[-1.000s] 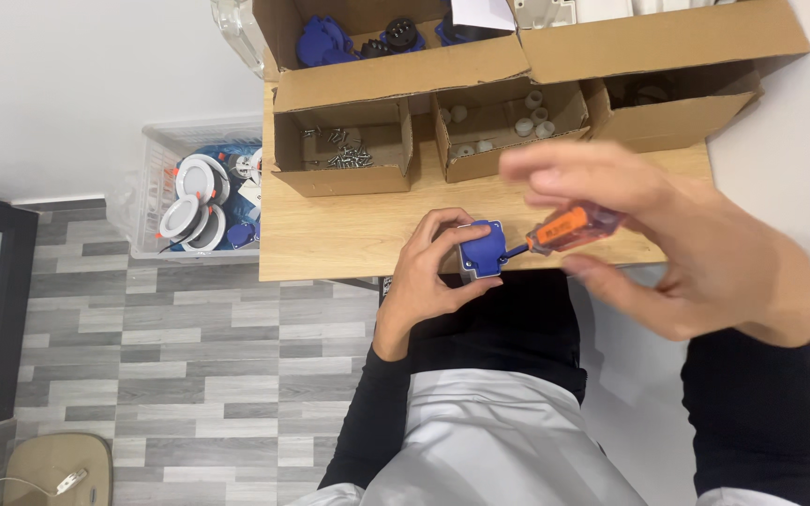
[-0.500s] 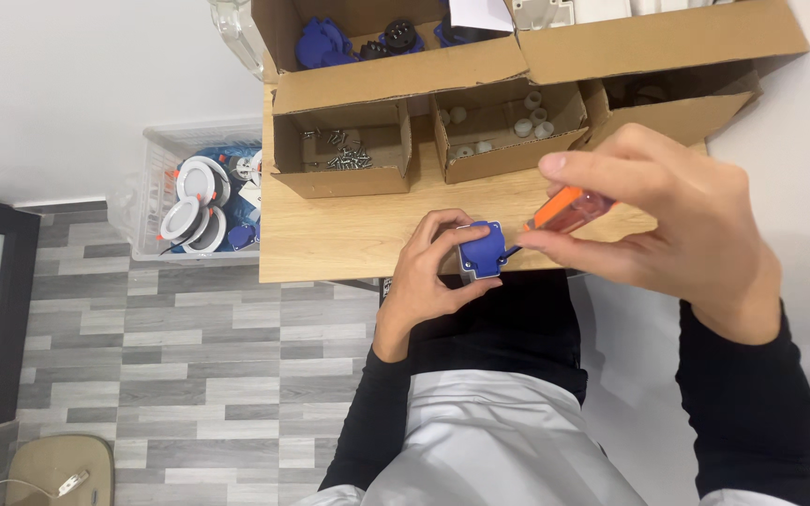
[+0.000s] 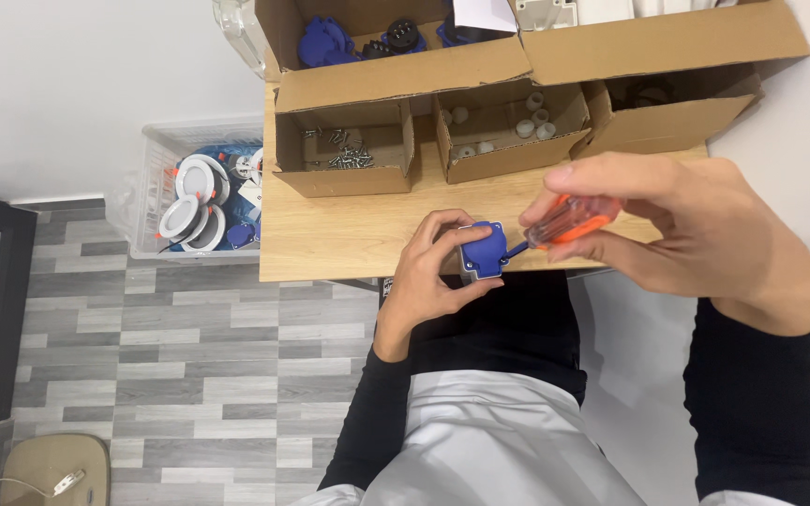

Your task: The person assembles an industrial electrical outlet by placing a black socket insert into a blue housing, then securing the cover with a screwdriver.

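Left hand (image 3: 428,276) clasps a small blue housing (image 3: 483,249) at the near edge of the wooden table (image 3: 349,230). Right hand (image 3: 696,234) pinches an orange-handled screwdriver (image 3: 569,220), its long axis running leftward and slightly down, tip meeting the housing's right side. Beyond: a cardboard box of screws (image 3: 344,150), then a box of blue parts (image 3: 367,42).

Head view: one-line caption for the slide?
Left hand holds a blue plastic part; right hand applies an orange-handled screwdriver to it.
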